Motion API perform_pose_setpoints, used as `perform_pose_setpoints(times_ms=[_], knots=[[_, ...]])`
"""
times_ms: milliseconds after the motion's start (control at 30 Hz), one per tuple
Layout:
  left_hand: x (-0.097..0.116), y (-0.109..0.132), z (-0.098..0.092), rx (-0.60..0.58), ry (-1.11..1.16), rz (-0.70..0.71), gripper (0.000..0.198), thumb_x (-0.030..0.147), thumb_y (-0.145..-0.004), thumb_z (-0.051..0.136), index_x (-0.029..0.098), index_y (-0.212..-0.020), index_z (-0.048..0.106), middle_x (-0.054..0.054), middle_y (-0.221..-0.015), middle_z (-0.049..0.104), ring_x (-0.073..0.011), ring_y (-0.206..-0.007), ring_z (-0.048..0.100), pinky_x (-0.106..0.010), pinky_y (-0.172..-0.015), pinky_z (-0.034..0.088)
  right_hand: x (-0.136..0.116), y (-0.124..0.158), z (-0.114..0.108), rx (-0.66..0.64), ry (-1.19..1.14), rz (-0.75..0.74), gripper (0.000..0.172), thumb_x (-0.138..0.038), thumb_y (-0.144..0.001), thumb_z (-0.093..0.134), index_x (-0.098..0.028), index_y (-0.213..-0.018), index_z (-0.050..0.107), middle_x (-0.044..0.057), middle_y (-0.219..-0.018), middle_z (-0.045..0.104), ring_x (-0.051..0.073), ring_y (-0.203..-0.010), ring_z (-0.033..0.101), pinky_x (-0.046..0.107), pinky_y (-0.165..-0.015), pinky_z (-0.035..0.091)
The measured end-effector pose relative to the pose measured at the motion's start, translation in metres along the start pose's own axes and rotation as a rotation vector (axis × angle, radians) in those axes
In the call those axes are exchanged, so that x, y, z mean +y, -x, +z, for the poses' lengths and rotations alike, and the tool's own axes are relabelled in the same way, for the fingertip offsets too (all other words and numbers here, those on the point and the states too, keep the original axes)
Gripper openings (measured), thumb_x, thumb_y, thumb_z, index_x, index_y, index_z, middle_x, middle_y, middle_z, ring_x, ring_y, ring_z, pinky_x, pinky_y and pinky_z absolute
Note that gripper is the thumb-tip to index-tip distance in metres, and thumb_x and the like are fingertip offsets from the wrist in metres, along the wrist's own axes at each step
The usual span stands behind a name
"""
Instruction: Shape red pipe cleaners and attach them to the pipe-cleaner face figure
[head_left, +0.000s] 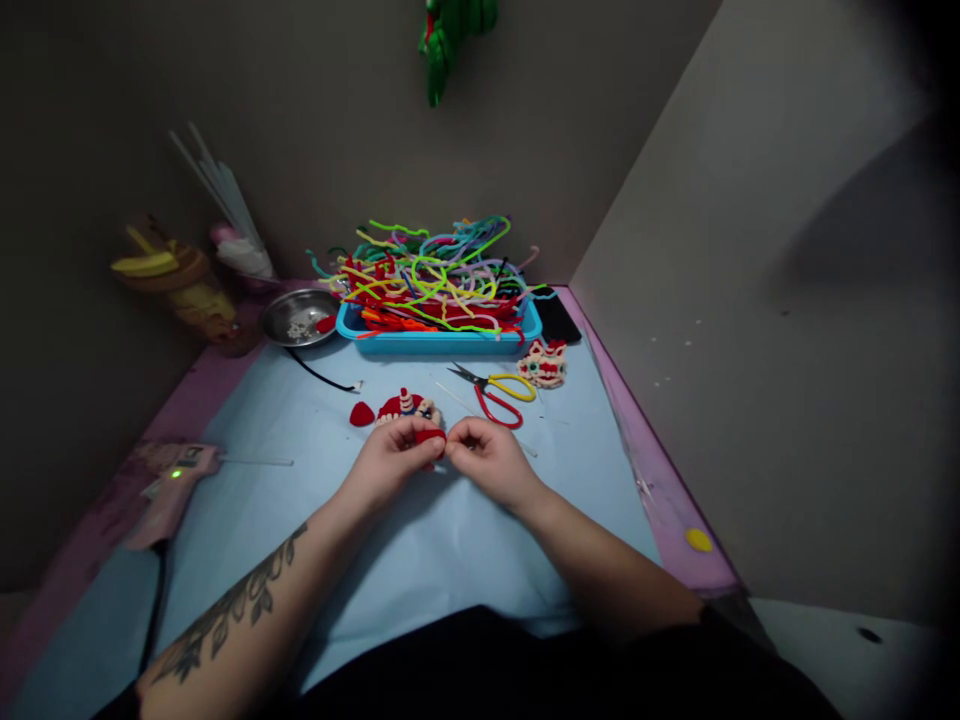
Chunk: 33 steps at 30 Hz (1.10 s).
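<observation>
My left hand (394, 455) is closed, with a small red fuzzy piece (430, 436) between thumb and fingers. At the right end of that piece, my right hand (495, 462) pinches with thumb and forefinger; the fingertips of both hands almost meet. Just behind my left hand lies a red and cream pipe-cleaner shape (397, 404), partly hidden by the fingers. A red rounded triangle (361, 414) rests to its left. Scissors (495, 390) with one yellow and one red handle lie open behind my right hand, near a thin white stick (454, 397).
A blue tray (439, 345) heaped with colourful pipe cleaners (442, 275) stands at the back. Beside it are a metal bowl (281, 325) and a dark phone (559, 322). A cream and red piece (545, 367) lies right. At left is a lit pink glue gun (172, 495) with its cord.
</observation>
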<state>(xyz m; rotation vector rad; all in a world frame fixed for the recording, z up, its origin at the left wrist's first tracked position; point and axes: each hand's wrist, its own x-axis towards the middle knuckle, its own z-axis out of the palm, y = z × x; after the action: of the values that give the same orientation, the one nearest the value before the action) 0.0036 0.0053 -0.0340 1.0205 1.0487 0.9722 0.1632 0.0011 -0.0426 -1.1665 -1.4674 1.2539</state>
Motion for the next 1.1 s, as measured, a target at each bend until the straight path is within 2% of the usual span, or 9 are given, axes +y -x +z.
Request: perform_pose_setpoints(times_ms=[133, 333, 533, 667, 767, 900, 1000, 1100], knots=[[-0.001, 0.0, 0.0, -0.012, 0.016, -0.004, 0.026, 0.032, -0.061, 0.082, 0.012, -0.07, 0.066, 0.001, -0.058, 0.061, -0.009, -0.053, 0.052, -0.022, -0.054, 0.04, 0.0, 0.0, 0.0, -0.019, 0.002, 0.013, 0.007, -0.024, -0.071, 0.058, -0.019, -0.067, 0.057, -0.002, -0.064, 0.057, 0.011, -0.06, 0.05, 0.024, -0.057, 0.041], [0.001, -0.001, 0.0, 0.006, 0.09, -0.09, 0.036, 0.031, -0.058, 0.084, 0.014, -0.082, 0.062, 0.001, -0.065, 0.064, -0.0099, -0.054, 0.055, -0.023, -0.055, 0.043, 0.004, -0.004, -0.006, -0.061, -0.091, 0.007, 0.014, -0.031, -0.074, 0.064, -0.019, -0.072, 0.056, -0.001, -0.069, 0.057, 0.012, -0.065, 0.052, 0.026, -0.062, 0.043], [0.001, 0.001, 0.003, -0.036, -0.039, 0.015, 0.033, 0.028, -0.064, 0.079, 0.016, -0.081, 0.052, 0.002, -0.071, 0.06, -0.0094, -0.06, 0.054, -0.023, -0.058, 0.042, 0.002, -0.004, -0.005, -0.045, -0.167, 0.028, 0.016, -0.032, -0.074, 0.064, -0.019, -0.075, 0.055, -0.002, -0.07, 0.057, 0.012, -0.064, 0.052, 0.026, -0.062, 0.043], [-0.004, 0.002, 0.003, -0.028, -0.143, 0.107, 0.033, 0.026, -0.066, 0.075, 0.018, -0.082, 0.047, 0.002, -0.079, 0.059, -0.0097, -0.066, 0.054, -0.022, -0.061, 0.041, -0.001, -0.003, -0.003, -0.04, -0.075, 0.043, 0.013, -0.028, -0.074, 0.059, -0.019, -0.067, 0.055, -0.003, -0.064, 0.053, 0.011, -0.06, 0.048, 0.025, -0.058, 0.039], [-0.005, 0.001, 0.003, -0.042, -0.157, 0.118, 0.034, 0.026, -0.067, 0.074, 0.019, -0.086, 0.047, 0.002, -0.077, 0.059, -0.01, -0.066, 0.055, -0.022, -0.061, 0.042, 0.0, -0.003, -0.003, -0.034, -0.052, 0.037, 0.014, -0.028, -0.075, 0.057, -0.019, -0.066, 0.053, -0.003, -0.062, 0.051, 0.011, -0.058, 0.045, 0.024, -0.054, 0.036], [0.003, 0.001, 0.004, -0.047, -0.118, 0.077, 0.04, 0.032, -0.067, 0.075, 0.018, -0.097, 0.053, 0.002, -0.07, 0.059, -0.0112, -0.06, 0.056, -0.024, -0.059, 0.045, 0.007, -0.004, -0.002, 0.032, -0.146, 0.073, 0.018, -0.035, -0.08, 0.056, -0.02, -0.072, 0.05, -0.007, -0.053, 0.042, 0.009, -0.048, 0.037, 0.022, -0.047, 0.03], [0.011, 0.003, 0.005, -0.037, -0.201, 0.043, 0.027, 0.037, -0.068, 0.074, 0.016, -0.078, 0.06, 0.001, -0.062, 0.057, -0.0112, -0.053, 0.052, -0.023, -0.05, 0.042, 0.013, -0.005, -0.002, 0.086, -0.235, 0.082, 0.023, -0.041, -0.082, 0.056, -0.021, -0.074, 0.049, -0.008, -0.049, 0.039, 0.008, -0.043, 0.033, 0.022, -0.043, 0.026], [0.014, 0.005, 0.005, 0.019, -0.288, 0.05, 0.027, 0.039, -0.073, 0.068, 0.016, -0.062, 0.059, 0.002, -0.052, 0.051, -0.0096, -0.046, 0.044, -0.022, -0.044, 0.034, 0.011, -0.005, -0.001, 0.08, -0.234, 0.077, 0.025, -0.044, -0.081, 0.057, -0.021, -0.073, 0.05, -0.007, -0.051, 0.041, 0.008, -0.045, 0.034, 0.022, -0.044, 0.027]])
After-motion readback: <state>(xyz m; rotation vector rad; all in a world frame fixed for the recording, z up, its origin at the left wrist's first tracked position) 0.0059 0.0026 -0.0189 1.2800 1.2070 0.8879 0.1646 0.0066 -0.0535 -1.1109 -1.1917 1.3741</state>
